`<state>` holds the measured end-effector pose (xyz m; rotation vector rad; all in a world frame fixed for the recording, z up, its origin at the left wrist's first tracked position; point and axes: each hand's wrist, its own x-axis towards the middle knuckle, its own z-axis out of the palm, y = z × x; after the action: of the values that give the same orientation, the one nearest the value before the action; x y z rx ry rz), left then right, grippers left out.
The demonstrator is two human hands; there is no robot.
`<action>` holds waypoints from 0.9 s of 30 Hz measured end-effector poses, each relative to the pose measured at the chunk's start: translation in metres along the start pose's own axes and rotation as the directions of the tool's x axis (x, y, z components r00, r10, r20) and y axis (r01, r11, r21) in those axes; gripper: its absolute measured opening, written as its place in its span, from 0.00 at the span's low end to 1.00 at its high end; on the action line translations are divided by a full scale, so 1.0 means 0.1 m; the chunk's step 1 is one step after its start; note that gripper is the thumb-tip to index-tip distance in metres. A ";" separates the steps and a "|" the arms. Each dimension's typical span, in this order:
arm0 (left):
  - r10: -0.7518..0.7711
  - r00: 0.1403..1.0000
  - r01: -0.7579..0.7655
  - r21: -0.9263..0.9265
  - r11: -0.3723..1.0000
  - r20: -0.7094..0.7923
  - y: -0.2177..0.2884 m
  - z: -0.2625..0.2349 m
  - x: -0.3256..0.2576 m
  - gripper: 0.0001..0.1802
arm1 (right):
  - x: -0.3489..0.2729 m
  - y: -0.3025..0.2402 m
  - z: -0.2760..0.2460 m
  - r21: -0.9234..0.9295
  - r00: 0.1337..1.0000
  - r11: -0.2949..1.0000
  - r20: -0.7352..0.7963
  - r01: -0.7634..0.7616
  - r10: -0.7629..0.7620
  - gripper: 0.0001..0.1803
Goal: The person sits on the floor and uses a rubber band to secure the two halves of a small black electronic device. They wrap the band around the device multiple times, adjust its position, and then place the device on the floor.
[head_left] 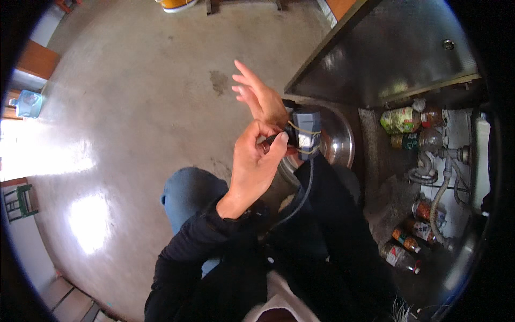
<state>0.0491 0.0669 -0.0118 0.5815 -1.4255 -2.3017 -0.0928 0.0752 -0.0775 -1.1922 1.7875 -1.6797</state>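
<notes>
item: small grey box-shaped device (307,131), matte plastic, bound with thin yellow elastic bands and trailing a dark cable, strapped at the wrist just below the right hand (258,96), whose fingers are spread wide and hold nothing. left hand (256,161) curled, thumb and forefinger pinched on the device's left edge; the adjustment likely goes best with the wrist steady. behind the fingers: round polished steel bowl (338,140); smooth concrete floor (134,107).

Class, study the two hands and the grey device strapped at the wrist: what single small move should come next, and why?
Probably the left hand should keep its pinch and ease the small dark part toward the grey device strapped on the right wrist. Its fingertips already meet beside the device, while the right hand is spread open and holds nothing.
</notes>
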 end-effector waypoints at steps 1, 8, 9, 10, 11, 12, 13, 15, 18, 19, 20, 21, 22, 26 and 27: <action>0.013 1.000 -0.014 0.079 0.997 0.013 -0.04 0.00 -0.04 0.07 | 0.00 0.01 -0.01 0.071 0.999 0.996 0.029 -0.046 0.044 0.27; -0.147 0.984 0.159 -0.128 0.979 0.098 -0.20 0.25 -0.37 0.06 | -0.18 -0.33 -0.06 0.413 0.964 0.891 -0.096 -0.188 0.248 0.30; -0.195 0.967 0.219 -0.150 0.964 0.163 -0.23 0.28 -0.40 0.07 | -0.19 -0.38 -0.07 0.428 0.968 0.888 -0.096 -0.169 0.230 0.30; -0.176 0.967 0.207 -0.166 0.964 0.182 -0.26 0.29 -0.42 0.06 | -0.20 -0.42 -0.09 0.444 0.979 0.886 -0.080 -0.135 0.189 0.30; -0.110 0.979 0.144 -0.195 0.970 0.173 -0.29 0.28 -0.41 0.06 | -0.21 -0.43 -0.12 0.510 0.971 0.845 -0.075 -0.159 0.229 0.30; -0.077 0.984 0.111 -0.221 0.969 0.160 -0.31 0.24 -0.40 0.05 | -0.22 -0.44 -0.15 0.551 0.956 0.811 -0.078 -0.194 0.282 0.30; -0.056 0.987 0.093 -0.255 0.963 0.150 -0.32 0.19 -0.37 0.06 | -0.22 -0.43 -0.18 0.593 0.945 0.775 -0.068 -0.219 0.319 0.30; -0.084 0.989 0.117 -0.297 0.948 0.123 -0.29 0.09 -0.31 0.04 | -0.27 -0.39 -0.25 0.730 0.951 0.654 -0.014 -0.201 0.307 0.23; -0.003 0.994 0.045 -0.368 0.929 0.114 -0.15 -0.07 -0.20 0.05 | -0.42 -0.31 -0.31 0.311 0.938 0.909 0.293 -0.276 0.185 0.20; 0.061 0.997 -0.045 -0.326 0.944 0.041 -0.09 -0.11 -0.16 0.05 | -0.49 -0.30 -0.33 0.355 0.908 0.875 0.373 -0.330 0.191 0.19; 0.134 0.991 -0.132 -0.278 0.951 -0.011 -0.02 -0.16 -0.13 0.05 | -0.51 -0.29 -0.35 0.312 0.821 0.800 0.450 -0.512 0.351 0.19; 0.138 0.990 -0.142 -0.268 0.953 -0.035 0.06 -0.23 -0.11 0.05 | -0.55 -0.30 -0.36 0.368 0.760 0.713 0.544 -0.597 0.355 0.19; 0.175 0.983 -0.181 -0.116 0.977 -0.061 0.12 -0.28 -0.08 0.05 | -0.54 -0.30 -0.39 0.212 0.585 0.597 0.601 -0.774 0.545 0.20; 0.228 0.973 -0.219 0.150 0.964 -0.043 0.22 -0.42 -0.04 0.09 | -0.41 -0.35 -0.44 0.447 0.734 0.582 0.411 -0.679 0.541 0.24; 0.198 0.980 -0.194 0.161 0.968 -0.008 0.21 -0.42 -0.04 0.08 | -0.37 -0.34 -0.42 0.458 0.635 0.451 0.433 -0.766 0.639 0.30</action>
<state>0.0763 0.0285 -0.0094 0.4872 -1.5906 -2.0348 -0.0948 0.1327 -0.0462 -0.2053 1.1645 -1.3472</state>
